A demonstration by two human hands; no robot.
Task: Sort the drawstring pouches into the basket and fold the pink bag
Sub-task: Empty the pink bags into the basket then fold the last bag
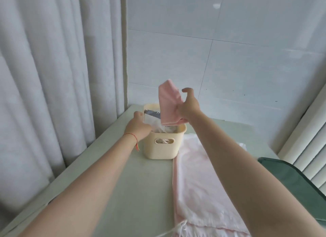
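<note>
Two hands worked over the basket on the surface: the right hand pinched a folded pink pouch above it, while the left hand gripped pouches inside, fingers hidden. Beside the basket lay the pink bag, its near end cut off.

Two bare forearms, no sleeves in view. Left wrist carries a thin red string bracelet, its knotted tail hanging loose with a short red-orange end. Right wrist and both hands: nothing worn. No rings visible.
</note>
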